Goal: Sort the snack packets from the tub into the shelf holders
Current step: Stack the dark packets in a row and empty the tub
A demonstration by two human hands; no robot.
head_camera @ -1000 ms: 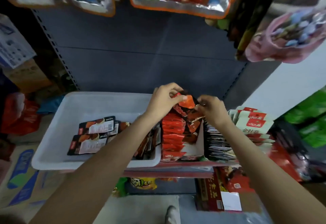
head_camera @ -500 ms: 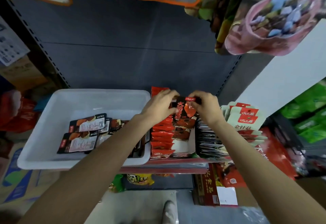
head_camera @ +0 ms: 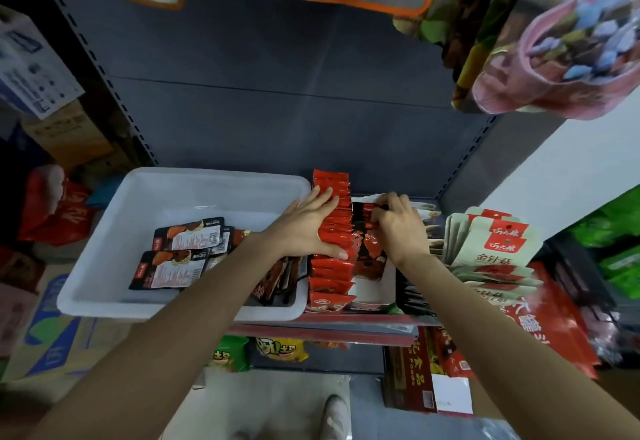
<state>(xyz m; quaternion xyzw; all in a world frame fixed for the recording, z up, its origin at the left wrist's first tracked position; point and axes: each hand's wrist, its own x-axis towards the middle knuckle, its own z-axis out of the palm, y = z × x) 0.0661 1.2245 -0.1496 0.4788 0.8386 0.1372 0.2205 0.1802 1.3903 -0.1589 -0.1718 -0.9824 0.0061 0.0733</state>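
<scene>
Right hand [head_camera: 398, 228] pinches dark-red packet [head_camera: 369, 249] by its top edge, in the holder beneath; left hand [head_camera: 311, 228] flat on adjacent red row [head_camera: 332, 231]; likely light, floppy, slick; grip seams.

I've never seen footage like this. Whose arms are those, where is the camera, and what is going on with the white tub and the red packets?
There is no machine here: a person wears a camera on the head, so you look forward and down along both bare arms at a shop shelf. On the shelf stands a white tub with a few dark snack packets left in it. Beside it is a cardboard holder with a row of red packets standing on edge. The left hand lies flat with straight fingers on that red row. The right hand has its grip pinched on a dark packet, at the slot next to the row. More packets fill the shelf to the right.
</scene>
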